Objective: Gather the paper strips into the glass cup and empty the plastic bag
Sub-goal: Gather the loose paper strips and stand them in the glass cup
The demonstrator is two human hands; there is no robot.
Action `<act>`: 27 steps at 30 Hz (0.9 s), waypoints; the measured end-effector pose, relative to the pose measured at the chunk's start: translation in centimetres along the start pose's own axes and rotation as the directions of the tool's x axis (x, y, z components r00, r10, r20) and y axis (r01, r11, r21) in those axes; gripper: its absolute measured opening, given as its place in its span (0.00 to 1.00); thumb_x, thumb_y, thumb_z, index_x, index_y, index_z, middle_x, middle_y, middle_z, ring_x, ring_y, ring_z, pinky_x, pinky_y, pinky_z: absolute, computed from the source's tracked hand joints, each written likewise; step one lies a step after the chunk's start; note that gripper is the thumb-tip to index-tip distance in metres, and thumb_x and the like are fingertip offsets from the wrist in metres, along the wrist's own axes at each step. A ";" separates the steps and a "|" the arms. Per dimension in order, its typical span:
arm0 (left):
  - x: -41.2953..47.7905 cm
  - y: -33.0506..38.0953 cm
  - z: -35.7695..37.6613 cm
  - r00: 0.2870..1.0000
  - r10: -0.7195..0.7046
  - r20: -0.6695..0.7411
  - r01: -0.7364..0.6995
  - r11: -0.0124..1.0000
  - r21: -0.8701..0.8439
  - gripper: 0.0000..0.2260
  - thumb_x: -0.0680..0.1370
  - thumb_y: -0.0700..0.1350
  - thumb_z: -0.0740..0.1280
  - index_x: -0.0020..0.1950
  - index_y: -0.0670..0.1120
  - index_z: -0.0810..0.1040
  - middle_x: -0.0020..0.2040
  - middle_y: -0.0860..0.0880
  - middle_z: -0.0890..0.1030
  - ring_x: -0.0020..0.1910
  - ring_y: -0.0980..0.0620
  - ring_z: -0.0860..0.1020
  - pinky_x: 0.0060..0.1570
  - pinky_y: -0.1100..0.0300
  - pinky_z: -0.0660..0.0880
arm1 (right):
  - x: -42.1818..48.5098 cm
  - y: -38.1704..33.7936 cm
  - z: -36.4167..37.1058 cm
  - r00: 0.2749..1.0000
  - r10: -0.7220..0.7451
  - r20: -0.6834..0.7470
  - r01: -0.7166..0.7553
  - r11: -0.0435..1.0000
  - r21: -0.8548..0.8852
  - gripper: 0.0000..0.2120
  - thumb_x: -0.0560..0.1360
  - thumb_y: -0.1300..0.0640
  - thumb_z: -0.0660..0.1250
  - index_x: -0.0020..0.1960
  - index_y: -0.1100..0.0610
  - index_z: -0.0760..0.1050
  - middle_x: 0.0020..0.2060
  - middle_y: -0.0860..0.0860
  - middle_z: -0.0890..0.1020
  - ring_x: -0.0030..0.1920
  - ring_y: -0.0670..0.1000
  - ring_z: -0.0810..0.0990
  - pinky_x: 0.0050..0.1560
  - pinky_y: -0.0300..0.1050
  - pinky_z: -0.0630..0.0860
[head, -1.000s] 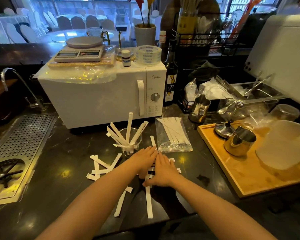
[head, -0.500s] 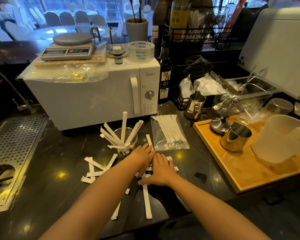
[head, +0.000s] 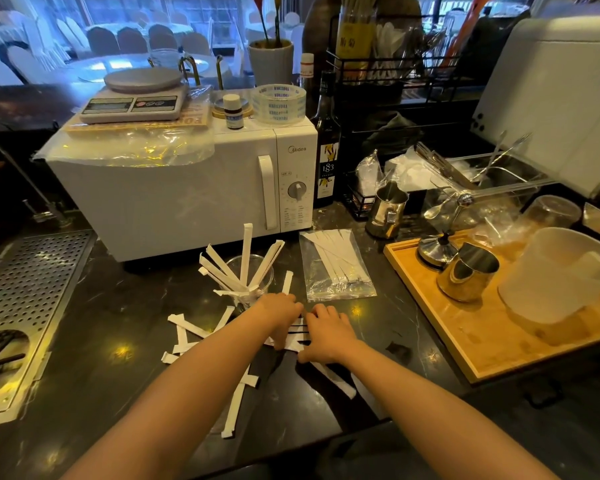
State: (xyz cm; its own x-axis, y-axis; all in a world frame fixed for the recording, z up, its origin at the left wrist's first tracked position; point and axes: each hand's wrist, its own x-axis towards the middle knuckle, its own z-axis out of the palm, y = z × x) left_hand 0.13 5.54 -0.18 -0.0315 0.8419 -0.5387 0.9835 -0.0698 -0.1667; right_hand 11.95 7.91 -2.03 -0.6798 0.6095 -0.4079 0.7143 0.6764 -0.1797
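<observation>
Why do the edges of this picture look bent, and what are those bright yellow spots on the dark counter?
Head view: the wide-angle lens bows the microwave and wooden tray near the edges; the yellow spots are lamp glare mirrored on the glossy counter, also on the plastic bag; the window background is washed out bluish; the forearms cast dark shadows over the paper strips below the hands.

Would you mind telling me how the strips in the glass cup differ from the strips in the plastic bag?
The strips in the glass cup stand on end and fan out above the rim; the strips in the plastic bag lie flat on the counter. The cup's strips are loose and open to the air; the bag's are enclosed in clear film. Both sets are white paper.
</observation>
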 end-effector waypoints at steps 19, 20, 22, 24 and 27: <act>-1.7 1.0 1.5 0.994 0.004 -0.108 -0.035 0.958 -0.285 0.21 0.72 0.36 0.68 0.65 0.41 0.71 0.66 0.42 0.72 0.61 0.42 0.73 0.60 0.53 0.72 | 0.7 0.6 -1.2 0.991 -0.134 0.024 0.136 0.988 -0.071 0.40 0.67 0.52 0.73 0.73 0.53 0.56 0.70 0.55 0.63 0.68 0.60 0.67 0.64 0.57 0.67; -1.8 1.1 1.7 0.993 0.002 -0.119 -0.036 0.957 -0.289 0.21 0.72 0.35 0.67 0.65 0.40 0.72 0.66 0.42 0.72 0.61 0.42 0.74 0.60 0.52 0.72 | 0.7 0.7 -1.3 0.989 -0.146 0.028 0.148 0.986 -0.078 0.41 0.67 0.52 0.73 0.73 0.53 0.56 0.71 0.54 0.62 0.69 0.60 0.66 0.65 0.57 0.67; -2.0 1.1 2.0 0.991 -0.002 -0.132 -0.036 0.958 -0.285 0.19 0.73 0.35 0.66 0.64 0.40 0.73 0.66 0.42 0.71 0.60 0.42 0.74 0.59 0.52 0.72 | 0.8 0.8 -1.4 0.986 -0.161 0.037 0.164 0.982 -0.093 0.42 0.67 0.52 0.73 0.75 0.52 0.53 0.74 0.54 0.59 0.71 0.60 0.63 0.66 0.58 0.66; -2.3 1.1 2.2 0.989 -0.005 -0.145 -0.036 0.960 -0.278 0.18 0.73 0.35 0.65 0.63 0.39 0.74 0.68 0.43 0.69 0.59 0.42 0.75 0.58 0.52 0.73 | 0.8 1.0 -1.6 0.985 -0.168 0.042 0.171 0.981 -0.095 0.44 0.68 0.52 0.72 0.75 0.52 0.51 0.75 0.53 0.56 0.72 0.61 0.60 0.68 0.58 0.63; -2.6 1.1 2.6 0.981 -0.018 -0.194 -0.044 0.951 -0.307 0.20 0.73 0.35 0.66 0.65 0.40 0.70 0.71 0.44 0.63 0.57 0.41 0.75 0.56 0.51 0.75 | 0.9 1.4 -1.9 0.981 -0.191 0.039 0.194 0.975 -0.104 0.44 0.68 0.51 0.72 0.76 0.53 0.50 0.76 0.52 0.54 0.74 0.60 0.56 0.70 0.58 0.60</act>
State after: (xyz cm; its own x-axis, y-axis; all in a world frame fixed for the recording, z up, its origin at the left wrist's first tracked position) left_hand 0.88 1.87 -1.09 -0.0137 0.9307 -0.3656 0.9911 0.0610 0.1182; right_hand 11.97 10.18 -0.98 -0.7968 0.4525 -0.4005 0.5474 0.8212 -0.1612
